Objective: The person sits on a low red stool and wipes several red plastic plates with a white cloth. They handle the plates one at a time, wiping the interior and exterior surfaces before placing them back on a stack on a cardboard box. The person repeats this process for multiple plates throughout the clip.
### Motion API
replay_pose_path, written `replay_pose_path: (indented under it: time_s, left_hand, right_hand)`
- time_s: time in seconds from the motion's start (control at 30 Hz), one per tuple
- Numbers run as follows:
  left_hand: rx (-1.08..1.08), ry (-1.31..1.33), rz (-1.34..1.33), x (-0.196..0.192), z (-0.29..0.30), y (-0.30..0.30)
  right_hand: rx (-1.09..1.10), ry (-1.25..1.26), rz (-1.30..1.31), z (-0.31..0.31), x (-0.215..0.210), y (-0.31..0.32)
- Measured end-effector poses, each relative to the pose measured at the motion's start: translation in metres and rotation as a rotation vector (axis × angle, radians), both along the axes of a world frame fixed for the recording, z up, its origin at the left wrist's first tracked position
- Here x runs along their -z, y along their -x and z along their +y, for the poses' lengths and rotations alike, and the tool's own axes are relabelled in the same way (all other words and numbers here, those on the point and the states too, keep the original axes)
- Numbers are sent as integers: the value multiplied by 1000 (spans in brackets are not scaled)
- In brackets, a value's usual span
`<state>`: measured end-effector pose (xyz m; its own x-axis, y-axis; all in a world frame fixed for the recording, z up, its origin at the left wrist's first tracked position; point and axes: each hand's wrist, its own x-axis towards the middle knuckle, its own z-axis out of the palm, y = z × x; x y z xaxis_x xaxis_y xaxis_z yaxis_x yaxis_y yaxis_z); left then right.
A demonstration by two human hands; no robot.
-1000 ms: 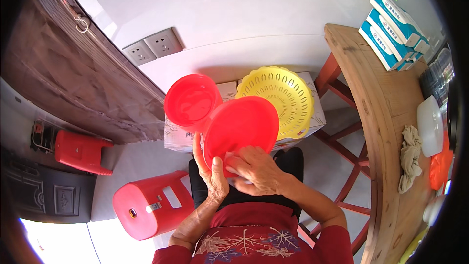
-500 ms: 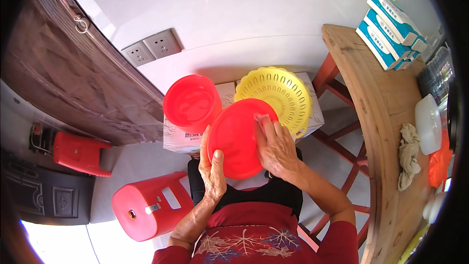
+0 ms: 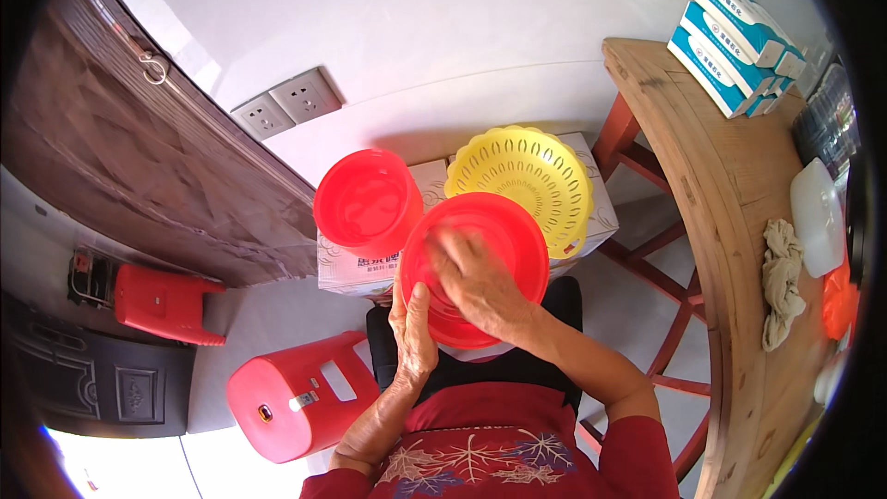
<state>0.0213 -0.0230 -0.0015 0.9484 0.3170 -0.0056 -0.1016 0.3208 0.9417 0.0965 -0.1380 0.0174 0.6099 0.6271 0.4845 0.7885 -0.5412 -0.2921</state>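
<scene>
Left hand (image 3: 413,337) grips the red basin's (image 3: 504,226) lower rim above the lap, fingers closed; right hand (image 3: 480,282) lies flat inside, gripping nothing, so the one-sided hold risks tipping it onto the yellow basket (image 3: 522,171).

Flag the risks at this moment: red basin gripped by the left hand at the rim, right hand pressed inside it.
1. The left hand pinches only the near rim of the red basin while the right hand presses inside; the tilted basin could slip or twist free.
2. The basin hangs close over the yellow perforated basket and the red bucket on the cardboard box; a swing might knock either off.
</scene>
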Motion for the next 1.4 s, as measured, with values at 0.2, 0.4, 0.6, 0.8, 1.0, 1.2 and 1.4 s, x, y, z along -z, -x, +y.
replay_pose_path:
  time_s: [0.2,0.4,0.6,0.8,1.0,1.2,1.4]
  left_hand:
    - [-128,-17,-70,-4,0,-3]
    - [-94,-3,-14,3,-5,-3]
    - [5,-39,-2,4,-4,1]
    - [61,-84,20,-9,-5,4]
    - [22,-54,-28,-23,0,5]
    - [46,-75,-22,-9,0,4]
    - [172,25,24,-21,-7,2]
  right_hand:
    - [316,111,-183,-13,2,5]
    - [39,32,190,-15,-5,35]
    - [-237,-509,248,4,-9,25]
    - [-105,-271,-194,5,-33,-5]
    - [306,-21,-284,-32,-29,-26]
    - [356,-106,-346,-51,-18,-16]
    - [42,-157,-378,-19,-32,-17]
